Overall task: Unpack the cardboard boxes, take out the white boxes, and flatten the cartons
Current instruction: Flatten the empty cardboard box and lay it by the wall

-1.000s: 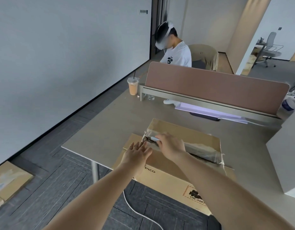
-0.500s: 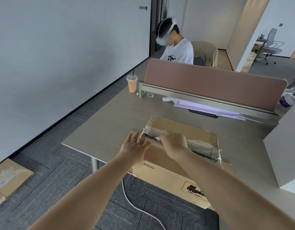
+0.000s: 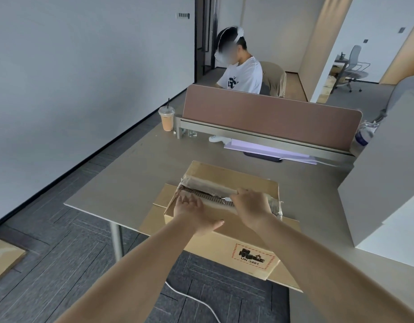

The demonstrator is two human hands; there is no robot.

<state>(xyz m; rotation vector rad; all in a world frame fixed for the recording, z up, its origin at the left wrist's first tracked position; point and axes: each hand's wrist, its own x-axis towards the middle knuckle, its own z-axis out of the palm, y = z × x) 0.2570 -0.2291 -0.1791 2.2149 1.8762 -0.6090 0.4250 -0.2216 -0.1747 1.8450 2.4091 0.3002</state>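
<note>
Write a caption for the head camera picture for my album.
Left hand presses the cardboard box flap; right hand holds a small tool at the taped seam.

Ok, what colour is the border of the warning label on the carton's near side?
Red hatched border on the warning label, black print inside; head view shows it.

Cardboard carton (image 3: pixel 224 241): brown, upright, centre frame; top seam partly slit, tape crumpled; UN 3481 label on near side. White boxes (image 3: pixel 387 194): stacked, right edge.

Right grip (image 3: pixel 251 209) covers most of a thin tool (image 3: pixel 226 198) at the carton (image 3: pixel 224 241) seam; type unreadable. Carton contents hidden. White boxes (image 3: pixel 387 194) at the counter's (image 3: pixel 131 183) right edge run out of frame.
</note>
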